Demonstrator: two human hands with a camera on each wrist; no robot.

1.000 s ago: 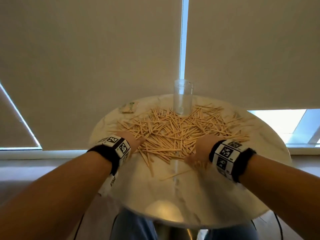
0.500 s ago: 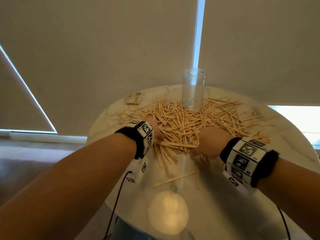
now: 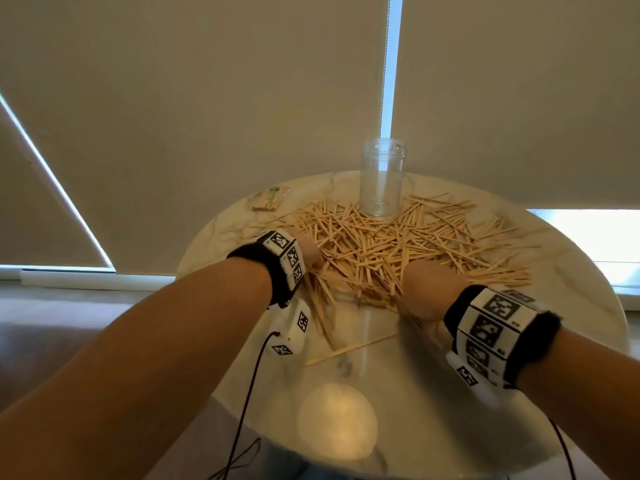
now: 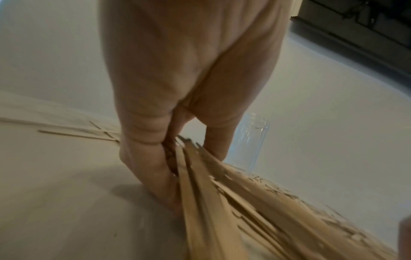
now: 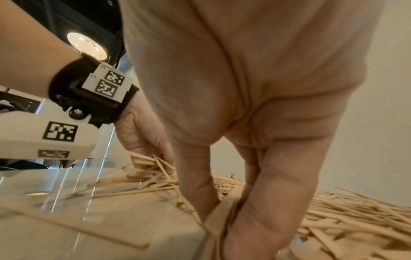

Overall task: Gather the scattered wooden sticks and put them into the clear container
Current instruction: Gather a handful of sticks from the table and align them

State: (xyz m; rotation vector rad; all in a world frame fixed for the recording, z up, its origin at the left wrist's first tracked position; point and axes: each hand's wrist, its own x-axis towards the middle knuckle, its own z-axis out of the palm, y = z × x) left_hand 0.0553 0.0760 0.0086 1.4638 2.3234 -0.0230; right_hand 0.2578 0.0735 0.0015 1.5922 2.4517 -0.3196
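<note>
Left hand (image 3: 309,255): at the left near edge of the stick pile, edge down on the table; in the left wrist view its fingers (image 4: 153,168) lie nearly straight against a bundle of sticks, thumb on the other side of them; whether it pinches them or only presses I cannot tell.
Right hand (image 3: 424,289): at the right near edge of the pile; in the right wrist view its thumb and fingers (image 5: 271,207) are curled and close together, pinching a few sticks between them.
Sticks (image 3: 391,244): a wide loose heap across the middle of the table, crossing one another, thickest between the two hands and reaching up to the jar's base.
Stray stick (image 3: 351,348): lies alone on the bare top, nearer the person than the pile, between the two wrists.
Jar (image 3: 382,178): clear, upright, lid off, at the far edge of the pile, touching sticks at its foot; no sticks show inside.
Packet (image 3: 267,199): small, flat, on the far left of the table, apart from the pile.
Table (image 3: 450,393): round, pale, glossy.
</note>
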